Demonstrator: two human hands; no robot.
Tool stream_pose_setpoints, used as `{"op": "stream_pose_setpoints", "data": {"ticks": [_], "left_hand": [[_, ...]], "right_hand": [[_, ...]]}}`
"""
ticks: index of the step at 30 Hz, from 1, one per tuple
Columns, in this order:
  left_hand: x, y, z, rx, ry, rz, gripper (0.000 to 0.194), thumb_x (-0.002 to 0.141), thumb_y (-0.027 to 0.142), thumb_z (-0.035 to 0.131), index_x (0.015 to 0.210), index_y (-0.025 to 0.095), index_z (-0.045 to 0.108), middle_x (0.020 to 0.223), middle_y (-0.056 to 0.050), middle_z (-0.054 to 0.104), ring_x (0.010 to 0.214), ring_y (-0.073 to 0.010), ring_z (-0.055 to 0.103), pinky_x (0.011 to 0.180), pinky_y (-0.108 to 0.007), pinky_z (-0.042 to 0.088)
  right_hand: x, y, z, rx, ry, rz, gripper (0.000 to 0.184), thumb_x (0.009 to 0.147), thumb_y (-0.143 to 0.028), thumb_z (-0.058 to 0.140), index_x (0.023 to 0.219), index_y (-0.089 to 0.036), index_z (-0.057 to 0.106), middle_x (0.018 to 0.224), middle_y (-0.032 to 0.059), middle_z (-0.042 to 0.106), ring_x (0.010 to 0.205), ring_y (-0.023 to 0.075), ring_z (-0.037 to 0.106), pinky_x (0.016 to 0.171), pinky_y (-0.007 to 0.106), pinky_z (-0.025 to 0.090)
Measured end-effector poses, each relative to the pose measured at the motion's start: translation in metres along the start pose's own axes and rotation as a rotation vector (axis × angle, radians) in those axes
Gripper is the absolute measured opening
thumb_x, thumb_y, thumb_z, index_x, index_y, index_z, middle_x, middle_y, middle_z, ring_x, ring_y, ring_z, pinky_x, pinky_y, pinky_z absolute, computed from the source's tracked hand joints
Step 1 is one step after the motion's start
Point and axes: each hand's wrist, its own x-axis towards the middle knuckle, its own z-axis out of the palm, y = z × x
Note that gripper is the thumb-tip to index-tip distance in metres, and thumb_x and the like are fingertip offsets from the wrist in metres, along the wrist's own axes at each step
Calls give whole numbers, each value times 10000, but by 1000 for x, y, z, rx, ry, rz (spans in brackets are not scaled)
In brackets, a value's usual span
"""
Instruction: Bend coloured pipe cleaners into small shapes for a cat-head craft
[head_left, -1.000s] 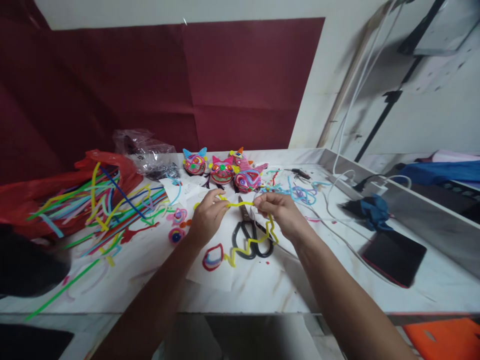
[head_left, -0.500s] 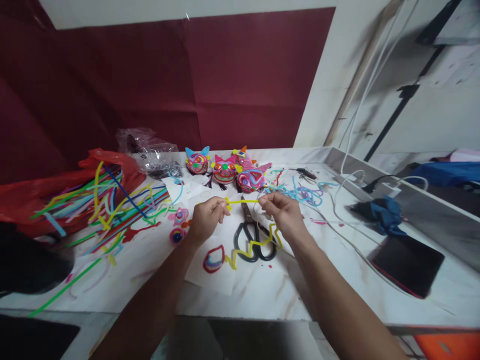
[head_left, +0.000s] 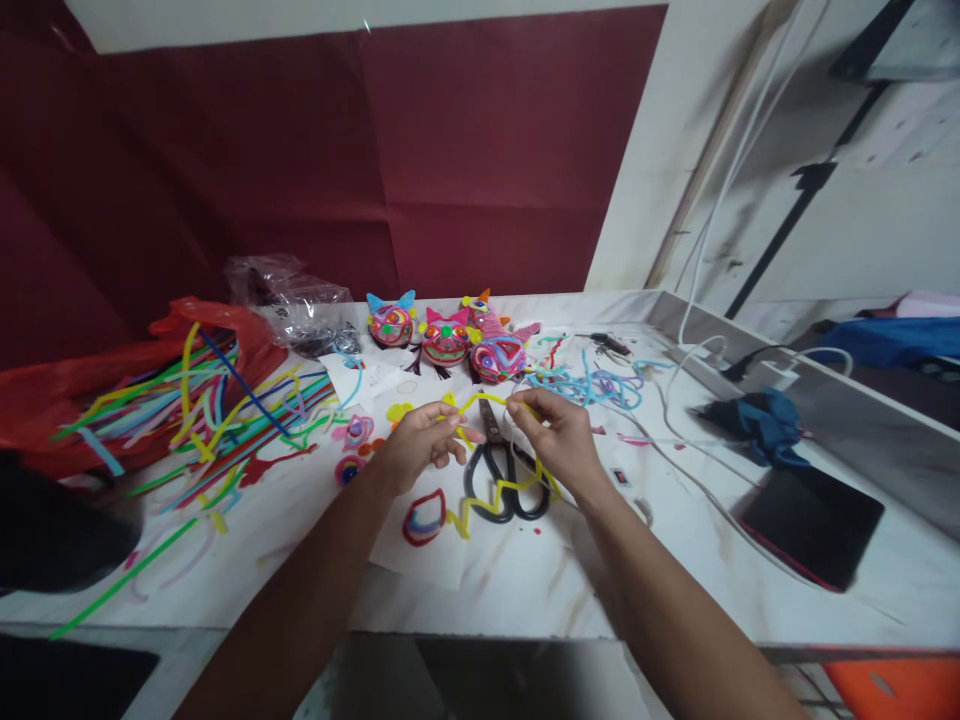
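Both the left hand [head_left: 426,442] and right hand [head_left: 556,432] pinch one arched yellow fuzzy stem [head_left: 486,396], black-handled metal scissors [head_left: 492,424] below the grip, apparently mid-shaping; further bending would call for steady pressure.

Behind a white, marble-patterned table [head_left: 555,605], much of the pale wall [head_left: 622,270] is covered by a creased maroon sheet [head_left: 495,130]. At the back left, a crumpled clear plastic bag [head_left: 296,310] is placed. On the right, a flat black case [head_left: 814,525] edged in red is laid near a bunched dark-blue cloth [head_left: 769,428]. Farther right, a slanted black pole [head_left: 787,230] is seen; below, something orange [head_left: 892,690] is cut off by the corner.
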Motion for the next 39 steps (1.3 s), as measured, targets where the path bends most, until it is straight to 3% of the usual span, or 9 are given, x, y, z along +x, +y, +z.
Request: {"op": "stream_pose_setpoints", "data": {"ticks": [3,9,15,22,26,31,39], "left_hand": [[0,-1,0,21,-3,-5,398,625,443,802,786,156,579,793,-79,731,492,-97,596,403,-180,263],[4,-9,-2,42,100,15,374,567,403,853,748,120,689,808,-64,687,575,-78,576,416,-163,273],[8,-17,0,-67,78,22,482,548,505,857,796,139,664,821,-48,713,403,-19,452,371,-174,236],[6,-19,7,-148,86,46,471,528,453,878,791,162,617,666,18,656,361,-25,411,362,-187,254],[6,-24,8,-141,61,77,422,591,451,848,805,159,631,718,-12,684,389,-38,446,389,-194,292],[7,-28,8,2,141,151,341,638,415,809,783,139,671,483,41,545,404,-57,428,396,-187,271],[4,-22,16,61,228,169,291,604,352,801,756,130,690,435,50,514,381,-51,384,383,-192,227]], "right_hand": [[-1,-1,-1,-7,-19,10,232,833,-398,601,825,-187,698,692,22,662,608,158,526,602,293,411],[-2,0,2,70,-61,39,230,804,-415,636,852,-195,685,724,21,655,623,159,537,603,290,403],[-5,0,13,338,-223,249,393,652,-485,776,856,-172,652,660,-11,604,589,130,509,566,269,389],[-7,-5,16,352,-352,343,430,579,-488,819,810,-142,705,597,-18,614,488,92,465,473,238,337],[-9,-6,18,381,-378,381,392,589,-507,806,655,-148,663,574,5,642,430,76,437,441,238,327],[-10,-6,21,413,-339,404,413,577,-540,801,666,-156,676,500,-23,587,415,65,384,420,225,290],[-10,-4,22,416,-318,447,281,604,-407,789,675,-154,689,515,-25,599,435,65,377,443,221,276]]}}
